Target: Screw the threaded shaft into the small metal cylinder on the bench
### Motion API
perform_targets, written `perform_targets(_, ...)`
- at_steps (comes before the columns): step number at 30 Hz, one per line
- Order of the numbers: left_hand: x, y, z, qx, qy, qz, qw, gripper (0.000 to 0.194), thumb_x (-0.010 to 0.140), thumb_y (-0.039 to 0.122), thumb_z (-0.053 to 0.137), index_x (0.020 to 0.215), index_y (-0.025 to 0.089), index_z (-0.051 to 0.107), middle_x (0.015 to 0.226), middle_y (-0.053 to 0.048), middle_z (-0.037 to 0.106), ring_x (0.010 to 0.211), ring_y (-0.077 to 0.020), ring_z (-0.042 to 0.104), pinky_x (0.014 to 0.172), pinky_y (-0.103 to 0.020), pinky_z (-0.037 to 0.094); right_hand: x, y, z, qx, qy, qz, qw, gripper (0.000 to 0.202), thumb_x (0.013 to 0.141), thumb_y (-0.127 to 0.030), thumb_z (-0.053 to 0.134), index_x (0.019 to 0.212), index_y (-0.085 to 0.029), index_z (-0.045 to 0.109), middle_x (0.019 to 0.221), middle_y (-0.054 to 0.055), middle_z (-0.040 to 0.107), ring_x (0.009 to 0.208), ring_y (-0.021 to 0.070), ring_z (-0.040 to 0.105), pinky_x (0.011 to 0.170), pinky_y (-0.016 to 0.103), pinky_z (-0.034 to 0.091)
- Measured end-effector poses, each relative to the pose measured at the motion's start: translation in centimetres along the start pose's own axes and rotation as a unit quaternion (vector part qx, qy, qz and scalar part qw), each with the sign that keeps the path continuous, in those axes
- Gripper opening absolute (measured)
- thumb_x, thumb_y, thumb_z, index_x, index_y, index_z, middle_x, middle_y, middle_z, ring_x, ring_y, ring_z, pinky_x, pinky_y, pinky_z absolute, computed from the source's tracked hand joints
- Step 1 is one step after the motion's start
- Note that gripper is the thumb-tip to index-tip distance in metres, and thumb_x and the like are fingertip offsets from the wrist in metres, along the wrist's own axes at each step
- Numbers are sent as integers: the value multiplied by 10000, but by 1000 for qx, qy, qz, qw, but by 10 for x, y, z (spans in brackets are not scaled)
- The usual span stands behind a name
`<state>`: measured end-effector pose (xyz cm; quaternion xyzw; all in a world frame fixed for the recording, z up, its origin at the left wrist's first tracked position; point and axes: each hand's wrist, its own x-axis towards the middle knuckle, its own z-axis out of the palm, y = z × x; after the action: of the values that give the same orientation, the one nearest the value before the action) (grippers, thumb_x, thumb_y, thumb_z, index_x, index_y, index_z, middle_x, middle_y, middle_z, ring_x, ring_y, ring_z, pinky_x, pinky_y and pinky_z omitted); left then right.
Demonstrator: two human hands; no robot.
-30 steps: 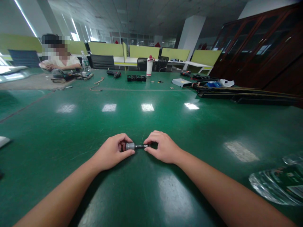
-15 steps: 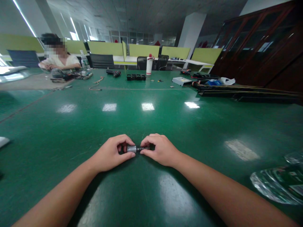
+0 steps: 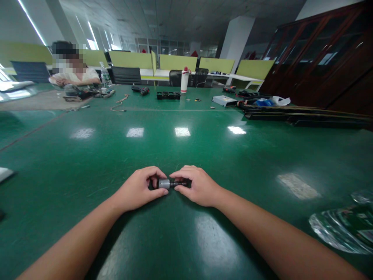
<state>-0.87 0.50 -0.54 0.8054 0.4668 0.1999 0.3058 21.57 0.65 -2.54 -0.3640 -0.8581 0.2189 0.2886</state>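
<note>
A: How do the fingers stand?

B: On the left hand [image 3: 141, 189] they're closed round the barrel [image 3: 164, 184], thumb on its near side. On the right hand [image 3: 199, 186] they're narrow about the dark shaft [image 3: 178, 183]; I can't tell whether they press it.

A: Where are the two parts?

B: Between the hands, end to end, barrel left, shaft right, low at the surface [image 3: 175, 151]. Whether they rest on it, I can't tell.

A: How would they handle?

B: Stiff and fairly dense, I'd judge, since they look like metal; hardly fragile. The barrel seems smooth and could slip, so hold it round the middle. The thin shaft suits a light pinch close to the barrel.

A: And farther out?

B: A clear bottle [image 3: 344, 229] at the right; well apart, on the far side, a dark tool [image 3: 140, 90], a black rack [image 3: 168, 95], a white flask [image 3: 184, 81] and a metal box [image 3: 224, 101]. A person [image 3: 77, 76] is at the far left.
</note>
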Motion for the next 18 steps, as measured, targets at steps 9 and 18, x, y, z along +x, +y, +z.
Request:
perform_targets(9,-1,1,0,-1,3,13,1000,294,785,445,698,919,184,673,707,15,598,640,-140,543,581,-235,389,0,1,0,-12,-1,-9,1000,132,807,-168,700,932,-208,714,867,21,719,835,165,614,804,317,425)
perform_targets(18,-1,0,1,15,2,12,1000,268,785,408,696,930,184,674,705,15,603,631,-139,544,577,-237,387,-1,2,2,-33,-15,-32,999,167,836,-227,683,998,-210,719,895,34,721,876,179,614,820,329,418)
